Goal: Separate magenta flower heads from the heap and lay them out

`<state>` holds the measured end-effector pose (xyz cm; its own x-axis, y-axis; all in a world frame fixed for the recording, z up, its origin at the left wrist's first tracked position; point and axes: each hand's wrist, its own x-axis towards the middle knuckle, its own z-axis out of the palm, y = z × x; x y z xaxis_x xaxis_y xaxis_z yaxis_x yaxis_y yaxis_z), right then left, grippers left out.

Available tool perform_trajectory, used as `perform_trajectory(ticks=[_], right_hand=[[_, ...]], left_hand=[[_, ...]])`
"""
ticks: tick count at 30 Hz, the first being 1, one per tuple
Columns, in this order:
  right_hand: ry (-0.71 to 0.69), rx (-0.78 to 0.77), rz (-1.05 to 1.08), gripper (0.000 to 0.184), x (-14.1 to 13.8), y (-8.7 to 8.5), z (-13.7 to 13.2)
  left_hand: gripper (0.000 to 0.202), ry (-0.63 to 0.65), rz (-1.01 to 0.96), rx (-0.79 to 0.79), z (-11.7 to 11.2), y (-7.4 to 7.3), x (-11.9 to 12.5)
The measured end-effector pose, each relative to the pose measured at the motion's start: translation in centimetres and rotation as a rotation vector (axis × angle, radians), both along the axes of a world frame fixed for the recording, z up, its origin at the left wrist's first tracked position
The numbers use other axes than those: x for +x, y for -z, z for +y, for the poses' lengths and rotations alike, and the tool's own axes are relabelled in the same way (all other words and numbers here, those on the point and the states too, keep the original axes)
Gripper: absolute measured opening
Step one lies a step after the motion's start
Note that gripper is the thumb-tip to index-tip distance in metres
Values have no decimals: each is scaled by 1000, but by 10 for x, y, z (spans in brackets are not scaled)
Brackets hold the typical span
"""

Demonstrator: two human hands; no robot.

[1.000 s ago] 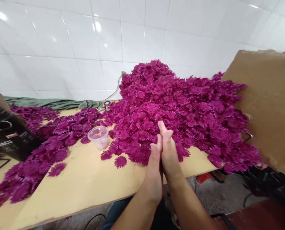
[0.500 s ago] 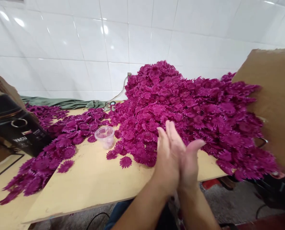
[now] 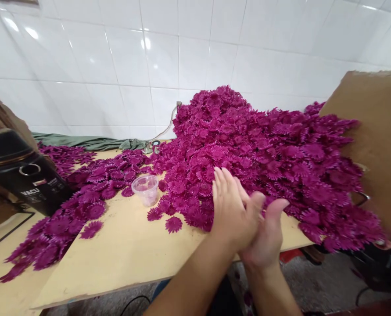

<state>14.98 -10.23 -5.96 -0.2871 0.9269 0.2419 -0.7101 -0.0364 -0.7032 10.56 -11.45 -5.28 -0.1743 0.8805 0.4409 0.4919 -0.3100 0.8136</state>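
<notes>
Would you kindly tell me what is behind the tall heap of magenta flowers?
White wall tiles show above the heap; whatever lies directly behind it is hidden.

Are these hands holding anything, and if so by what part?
Nothing shows held: left hand and right hand are together; anything between them would be hidden.

Wkshop, prob.: magenta flwr heap [image 3: 234, 136] on worktable [image 3: 139, 254], tiled wall [image 3: 93, 52].

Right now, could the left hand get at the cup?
Likely yes: nothing covers the cup, and bare table lies before it; only low flowers lie toward the left hand.
</notes>
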Motion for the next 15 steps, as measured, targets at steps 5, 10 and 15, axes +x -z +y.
perform_trajectory(ticks=[5,10,15], right_hand=[[30,28,121,75,-1,5,-4],[0,23,120,76,0,6,-3],[-6,11,63,75,8,3,1]], left_hand=[[95,13,182,45,-5,3,10],[91,-23,217,-27,2,-6,7],[81,-18,274,41,-10,-4,15]])
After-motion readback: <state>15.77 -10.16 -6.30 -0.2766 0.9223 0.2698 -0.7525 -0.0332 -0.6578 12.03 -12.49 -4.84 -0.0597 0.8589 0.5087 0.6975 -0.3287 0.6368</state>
